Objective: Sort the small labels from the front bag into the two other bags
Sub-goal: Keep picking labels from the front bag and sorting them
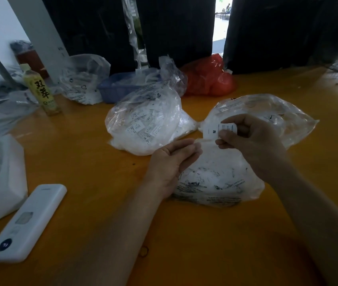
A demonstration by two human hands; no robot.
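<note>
label [218, 131] printed "M", pinched in right hand [246, 139] grip above front bag [215, 178] | left hand [172, 159] pinched front bag's top edge | full bag [145, 120] behind-left of front bag, flatter bag [267, 114] behind-right | bottle [40, 89] marked "双萃" far left of front bag on orange worktop [93, 162]

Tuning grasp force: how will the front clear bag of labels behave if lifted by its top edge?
The front bag is thin crumpled film, so it will probably sag rather than hold shape. Its loose labels would likely slide and bunch at the bottom. It looks light. The left hand already pinches its rim.
</note>
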